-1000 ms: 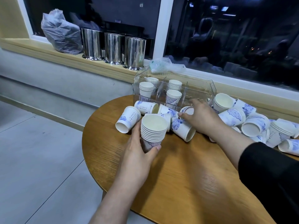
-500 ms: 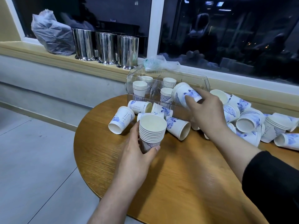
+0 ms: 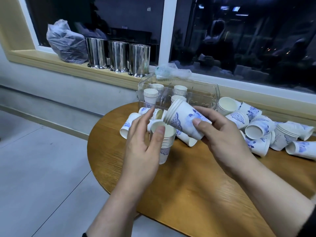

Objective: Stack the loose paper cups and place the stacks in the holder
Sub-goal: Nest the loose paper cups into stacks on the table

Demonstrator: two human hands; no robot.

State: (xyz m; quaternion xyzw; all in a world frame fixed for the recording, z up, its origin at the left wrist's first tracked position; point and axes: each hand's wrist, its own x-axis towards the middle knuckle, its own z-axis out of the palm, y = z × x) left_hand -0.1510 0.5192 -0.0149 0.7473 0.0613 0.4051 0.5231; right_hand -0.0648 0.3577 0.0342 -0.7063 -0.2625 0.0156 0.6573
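Left hand (image 3: 145, 144) grips the upright stack (image 3: 165, 142); right hand (image 3: 220, 134) holds a cup (image 3: 183, 120) tilted, mouth up-left.

Both forearms are bare from wrist to near the elbow. The left hand (image 3: 143, 144) and right hand (image 3: 225, 141) wear no gloves, rings or watch. A black sleeve (image 3: 310, 226) edge shows at the right elbow, a dark cuff (image 3: 84, 234) sliver at the left
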